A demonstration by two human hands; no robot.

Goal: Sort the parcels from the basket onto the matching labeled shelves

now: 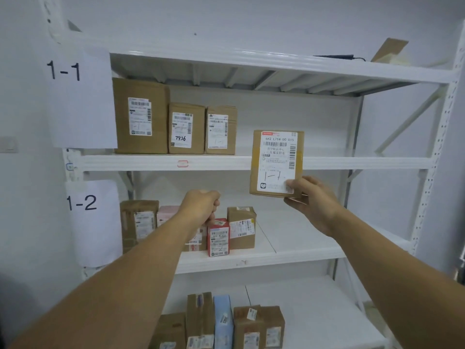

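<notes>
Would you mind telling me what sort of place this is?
Probably a parcel sorting room: white metal shelves, paper signs 1-1 and 1-2, and cardboard boxes with shipping labels.

- White metal shelf rack [352, 162]: white paper sign "1-1" [80, 96] on the left post beside the upper level, white paper sign "1-2" [93, 222] below it beside the next level.
- Three brown cardboard boxes [186, 128] side by side at the left end of the "1-1" level.
- Brown cardboard parcel [276, 162] held at its lower right corner by the right hand [312, 202], before that level's front edge, right of the three.
- Left hand [201, 205] over the small red carton [218, 236] on the "1-2" level; brown cardboard cube [241, 227] just right of the carton.
- Pale blue carton [224, 321] mid-row on the lowest level.
</notes>
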